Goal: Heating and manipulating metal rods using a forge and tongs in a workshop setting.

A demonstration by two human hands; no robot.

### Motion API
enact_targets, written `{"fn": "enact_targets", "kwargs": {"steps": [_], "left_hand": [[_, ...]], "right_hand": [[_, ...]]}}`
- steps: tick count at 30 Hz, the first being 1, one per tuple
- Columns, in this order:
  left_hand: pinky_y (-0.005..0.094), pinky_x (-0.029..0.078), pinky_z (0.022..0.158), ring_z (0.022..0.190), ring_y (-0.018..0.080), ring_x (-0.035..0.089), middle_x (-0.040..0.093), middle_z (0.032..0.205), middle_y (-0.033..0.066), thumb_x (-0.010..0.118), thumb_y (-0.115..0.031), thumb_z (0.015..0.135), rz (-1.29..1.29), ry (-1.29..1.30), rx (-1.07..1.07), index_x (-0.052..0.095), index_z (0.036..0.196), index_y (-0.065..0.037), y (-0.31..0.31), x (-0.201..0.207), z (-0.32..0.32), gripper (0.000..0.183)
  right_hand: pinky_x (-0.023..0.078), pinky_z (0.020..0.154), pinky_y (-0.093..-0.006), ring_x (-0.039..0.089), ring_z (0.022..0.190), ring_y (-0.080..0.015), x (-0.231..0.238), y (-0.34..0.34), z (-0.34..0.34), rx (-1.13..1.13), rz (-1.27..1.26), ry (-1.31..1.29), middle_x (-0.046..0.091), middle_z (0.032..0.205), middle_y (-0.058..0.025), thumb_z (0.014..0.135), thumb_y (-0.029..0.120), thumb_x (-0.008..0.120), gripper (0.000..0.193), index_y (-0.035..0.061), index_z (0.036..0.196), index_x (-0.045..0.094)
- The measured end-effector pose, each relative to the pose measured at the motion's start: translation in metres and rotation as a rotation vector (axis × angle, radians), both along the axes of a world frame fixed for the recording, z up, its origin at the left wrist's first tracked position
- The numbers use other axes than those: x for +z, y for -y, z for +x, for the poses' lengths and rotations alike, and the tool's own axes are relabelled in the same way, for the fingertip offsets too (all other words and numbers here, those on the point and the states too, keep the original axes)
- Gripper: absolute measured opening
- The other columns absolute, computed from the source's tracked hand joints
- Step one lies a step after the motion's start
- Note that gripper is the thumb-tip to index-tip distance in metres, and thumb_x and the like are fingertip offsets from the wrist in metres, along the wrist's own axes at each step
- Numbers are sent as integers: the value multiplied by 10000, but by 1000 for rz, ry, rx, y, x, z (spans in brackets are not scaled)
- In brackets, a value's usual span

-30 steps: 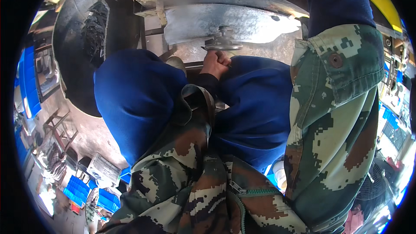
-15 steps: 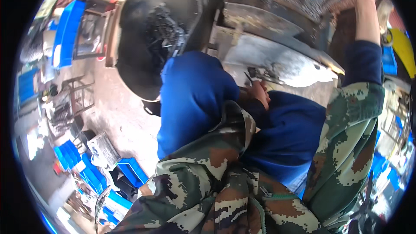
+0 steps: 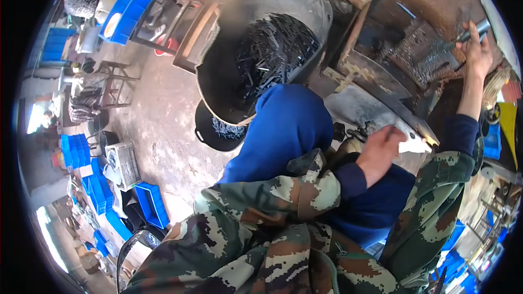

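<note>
My right hand [image 3: 477, 54] reaches out at the upper right, its fingers closed around a grey cylindrical handle [image 3: 480, 30]. Beside it is a dark, greasy metal block [image 3: 422, 54] covered in small shavings or bits. My left hand [image 3: 380, 152] hangs above my right knee, in front of a pale metal plate [image 3: 362, 106] with a worn, smudged surface. Motion smears its fingers, so its grip is unclear. Small dark parts [image 3: 357, 133] lie at the plate's near edge, partly hidden by that hand.
A large black tub [image 3: 223, 76] holding many dark metal strips [image 3: 275, 54] stands ahead of my left knee. Below it sits a smaller black bucket [image 3: 212, 136] with small pieces inside. Blue bins [image 3: 151, 205] and a wooden stool [image 3: 117, 79] are at left.
My view has shifted, bringing more of the tub and the workbench into sight. My left hand has risen from low between my knees and moved right, across the plate's near side.
</note>
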State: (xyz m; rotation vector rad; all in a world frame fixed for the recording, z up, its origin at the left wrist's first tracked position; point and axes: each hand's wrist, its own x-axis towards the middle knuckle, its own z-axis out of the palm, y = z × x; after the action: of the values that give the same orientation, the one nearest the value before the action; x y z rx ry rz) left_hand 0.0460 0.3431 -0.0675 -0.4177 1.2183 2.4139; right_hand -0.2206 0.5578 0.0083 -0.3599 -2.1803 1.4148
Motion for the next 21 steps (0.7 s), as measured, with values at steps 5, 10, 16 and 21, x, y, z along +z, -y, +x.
{"fn": "enact_targets", "kwargs": {"steps": [5,10,16,21], "left_hand": [[326,397,567,607,130,433,488,669,41,519,-212,927,-179,-518,-206,577,909,2,8,64,-69,221],[481,478,692,761,427,632,622,817,321,479,-182,883,-392,-808,-169,586,898,117,-9,93,-144,319],[498,491,716,748,430,640,623,752,284,473,-183,871,-412,-753,-86,618,911,66,-8,77,-174,291],[528,493,797,836,458,634,635,814,296,485,-203,853,-514,-708,-117,646,951,39,-12,73,-170,307]], "right_hand": [[455,480,-214,564,502,-70,0,9,6,11,10,-27,476,601,49,893,371,702,317,71,987,744],[418,445,-206,496,457,-61,-1,10,3,57,-88,-22,455,539,46,902,340,704,295,60,993,731],[439,468,-247,561,491,-108,6,17,7,-3,88,-65,723,889,-24,905,302,702,291,50,1050,692],[466,454,-248,558,490,-102,4,7,10,55,-60,-40,718,876,-47,914,284,693,335,34,1131,647]]}}
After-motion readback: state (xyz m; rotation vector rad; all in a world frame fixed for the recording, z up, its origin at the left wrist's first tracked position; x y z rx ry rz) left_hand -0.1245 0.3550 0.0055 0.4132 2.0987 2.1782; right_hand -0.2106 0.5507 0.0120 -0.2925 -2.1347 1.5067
